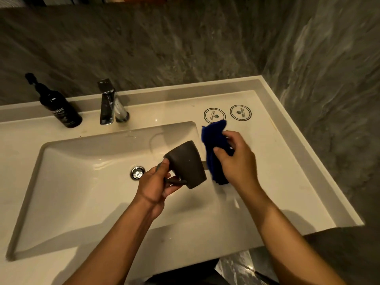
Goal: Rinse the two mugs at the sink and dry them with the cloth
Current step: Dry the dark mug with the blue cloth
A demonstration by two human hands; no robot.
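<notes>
Above a pale rectangular ceramic sink set into a cream-coloured desk, a dark grey matte mug is held tilted on its side, its mouth turned towards the lower right. The mug is gripped by the left hand, whose fingers are curled around the handle, with the thumb laid against the mug's wall. Just to the right of the mug, a deep blue cloth is held bunched and hanging by the right hand, its fingers clenched on the fabric; whether the cloth touches the mug cannot be told. Only one mug is seen. At the bottom of the sink, a round chrome drain plug is seen, just left of the left hand. Behind the sink, a chrome angular tap stands on the desk, and to its left a black pump bottle with pale lettering stands upright. On the desk to the right of the tap, two round white coasters with dark printed rings lie side by side, the left one partly hidden by the top of the cloth. Grey marbled wall encloses the desk at the back and on the right.
</notes>
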